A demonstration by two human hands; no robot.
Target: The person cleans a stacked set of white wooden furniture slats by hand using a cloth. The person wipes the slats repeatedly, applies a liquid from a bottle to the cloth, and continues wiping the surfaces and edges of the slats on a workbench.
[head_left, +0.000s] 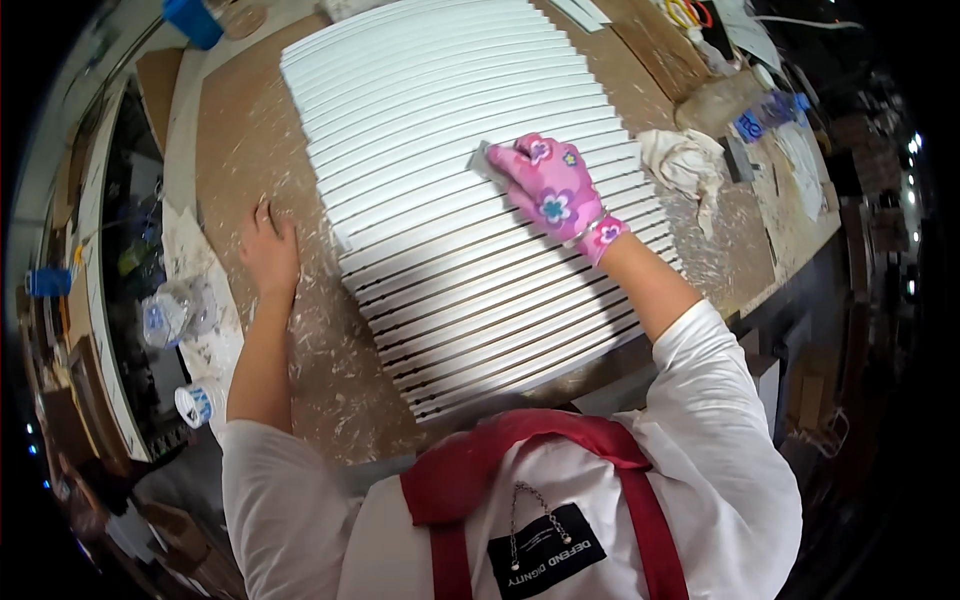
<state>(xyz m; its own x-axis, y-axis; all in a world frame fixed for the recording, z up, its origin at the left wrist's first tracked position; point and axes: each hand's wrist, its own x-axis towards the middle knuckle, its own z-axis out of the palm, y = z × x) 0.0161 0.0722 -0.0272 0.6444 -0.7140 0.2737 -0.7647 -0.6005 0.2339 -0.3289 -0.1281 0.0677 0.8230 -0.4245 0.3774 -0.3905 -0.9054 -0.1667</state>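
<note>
My right hand (553, 188), in a pink flowered glove, is closed on a small grey pad (483, 160) that looks like a sanding sponge. It presses the pad against a row of long white slats (430, 250), which lie side by side on a brown board. Fingers and glove cover part of the pad. To the left of the slats, my bare left hand (270, 250) lies flat on the brown board (235, 160), fingers stretched out and holding nothing.
Right of the slats lie a crumpled white cloth (685, 165), a dark grey block (738, 160) and a plastic bottle with a blue label (768, 115). Clear plastic containers (180, 312) stand along the left edge. A blue cup (192, 22) stands far left; pale shavings litter the board.
</note>
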